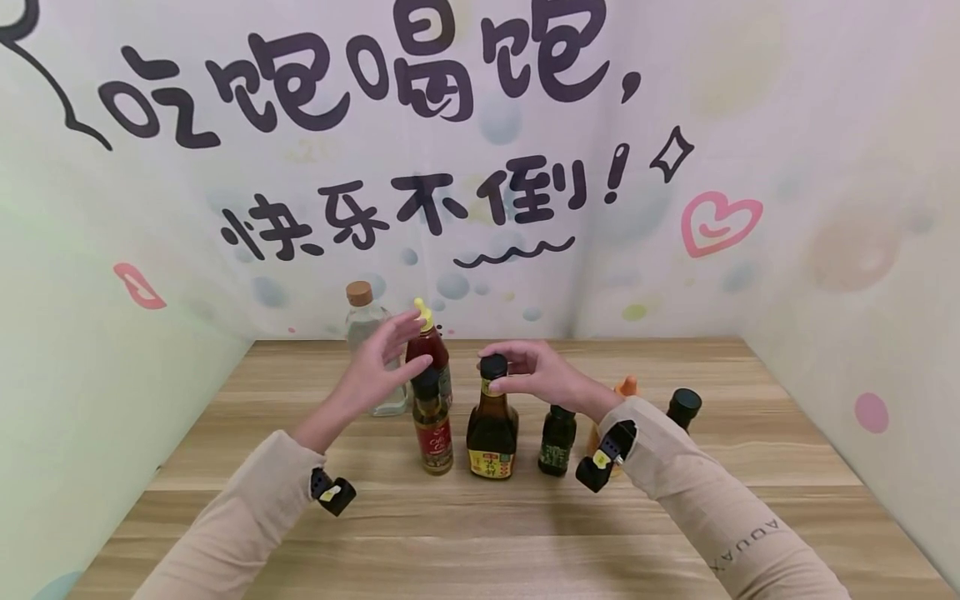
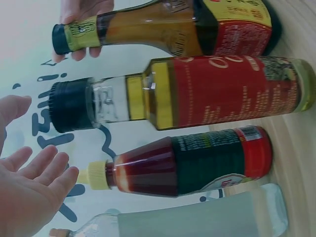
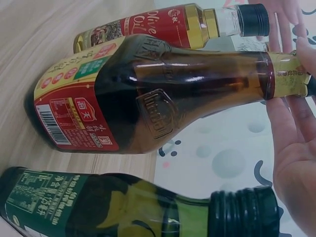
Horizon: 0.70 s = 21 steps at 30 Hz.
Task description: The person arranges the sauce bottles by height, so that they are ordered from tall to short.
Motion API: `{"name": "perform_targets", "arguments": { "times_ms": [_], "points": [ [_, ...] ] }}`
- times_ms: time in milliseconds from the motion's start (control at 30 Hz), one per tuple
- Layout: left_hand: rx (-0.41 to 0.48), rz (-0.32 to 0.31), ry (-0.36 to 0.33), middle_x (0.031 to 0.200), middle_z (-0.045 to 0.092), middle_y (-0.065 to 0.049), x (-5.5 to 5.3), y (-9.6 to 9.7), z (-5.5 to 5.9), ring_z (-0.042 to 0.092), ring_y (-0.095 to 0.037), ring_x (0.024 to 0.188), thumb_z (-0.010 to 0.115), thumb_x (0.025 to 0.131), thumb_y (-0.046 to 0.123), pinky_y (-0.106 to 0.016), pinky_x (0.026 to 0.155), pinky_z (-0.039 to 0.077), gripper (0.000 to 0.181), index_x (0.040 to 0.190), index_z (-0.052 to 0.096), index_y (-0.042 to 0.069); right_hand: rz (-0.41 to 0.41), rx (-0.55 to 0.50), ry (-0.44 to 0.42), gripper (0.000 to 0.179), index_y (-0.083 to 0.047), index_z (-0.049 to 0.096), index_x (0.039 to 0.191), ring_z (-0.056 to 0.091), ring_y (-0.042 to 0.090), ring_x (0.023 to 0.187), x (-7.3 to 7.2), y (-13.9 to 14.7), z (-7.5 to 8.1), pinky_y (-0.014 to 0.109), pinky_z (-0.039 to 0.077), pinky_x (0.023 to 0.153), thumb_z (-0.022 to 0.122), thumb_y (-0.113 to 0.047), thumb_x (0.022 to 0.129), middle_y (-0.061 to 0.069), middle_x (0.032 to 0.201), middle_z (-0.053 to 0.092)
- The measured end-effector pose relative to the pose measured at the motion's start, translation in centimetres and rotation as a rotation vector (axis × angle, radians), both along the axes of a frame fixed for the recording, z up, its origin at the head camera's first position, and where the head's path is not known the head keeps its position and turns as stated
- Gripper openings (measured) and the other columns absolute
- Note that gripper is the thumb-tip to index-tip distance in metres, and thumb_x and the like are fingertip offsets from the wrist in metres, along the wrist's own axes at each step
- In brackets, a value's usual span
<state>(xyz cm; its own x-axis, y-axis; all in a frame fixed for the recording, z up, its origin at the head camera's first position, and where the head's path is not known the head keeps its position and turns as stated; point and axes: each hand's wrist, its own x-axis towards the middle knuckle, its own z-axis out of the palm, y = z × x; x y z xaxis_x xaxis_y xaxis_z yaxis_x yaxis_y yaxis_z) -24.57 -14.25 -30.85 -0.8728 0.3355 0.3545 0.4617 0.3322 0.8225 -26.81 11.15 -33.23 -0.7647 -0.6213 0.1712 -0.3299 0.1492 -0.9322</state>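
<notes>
The right hand grips the top of the brown sauce bottle, standing about midway between the left and right edges of the bench. The left hand, released, hangs near the olive oil bottle.

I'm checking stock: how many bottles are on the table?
7: clear bottle and yellow-capped bottle, back left; olive oil, amber bottle and green bottle, front; orange-topped bottle and black-capped bottle, partly behind the right sleeve. Others may be hidden.
</notes>
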Motion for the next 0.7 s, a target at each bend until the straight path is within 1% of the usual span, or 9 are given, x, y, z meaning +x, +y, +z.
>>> {"name": "perform_targets", "arguments": {
  "times_ms": [167,400,533,700],
  "points": [
    [-0.033,-0.011,-0.021,0.132,0.041,-0.017,0.1,-0.1,-1.0,0.036,-0.03,0.121,0.06,0.084,0.012,-0.047,0.098,0.028,0.06,0.135,0.03,0.001,-0.011,0.002,0.005,0.043,-0.005,0.053,0.12,0.058,0.022,0.093,0.1,-0.1,0.1,0.034,0.048,0.078,0.067,-0.011,0.079,0.012,0.112,0.056],
    [-0.012,-0.095,-0.063,0.13,0.041,-0.021,0.2,-0.2,-2.0,0.036,-0.034,0.121,0.062,0.083,0.012,-0.051,0.097,0.027,0.062,0.135,0.029,0.001,-0.012,-0.006,0.017,0.044,-0.004,0.053,0.119,0.059,0.022,0.092,0.1,-0.1,0.0,0.034,0.048,0.077,0.068,-0.013,0.079,0.012,0.11,0.057],
    [-0.026,-0.137,-0.07,0.129,0.042,-0.022,0.3,-0.1,-2.6,0.038,-0.033,0.119,0.062,0.083,0.011,-0.049,0.097,0.029,0.058,0.132,0.034,-0.002,-0.011,-0.012,0.02,0.045,-0.005,0.053,0.119,0.058,0.021,0.093,0.1,-0.1,-0.2,0.034,0.048,0.078,0.068,-0.015,0.078,0.011,0.111,0.057],
    [-0.016,-0.158,-0.094,0.124,0.045,-0.022,0.1,-0.1,-3.6,0.046,-0.033,0.112,0.061,0.084,0.01,-0.044,0.093,0.036,0.05,0.127,0.04,-0.004,-0.02,-0.002,0.032,0.044,-0.006,0.054,0.119,0.058,0.02,0.093,0.0,0.0,-0.2,0.033,0.047,0.078,0.068,-0.016,0.078,0.009,0.11,0.058]
  ]
}}
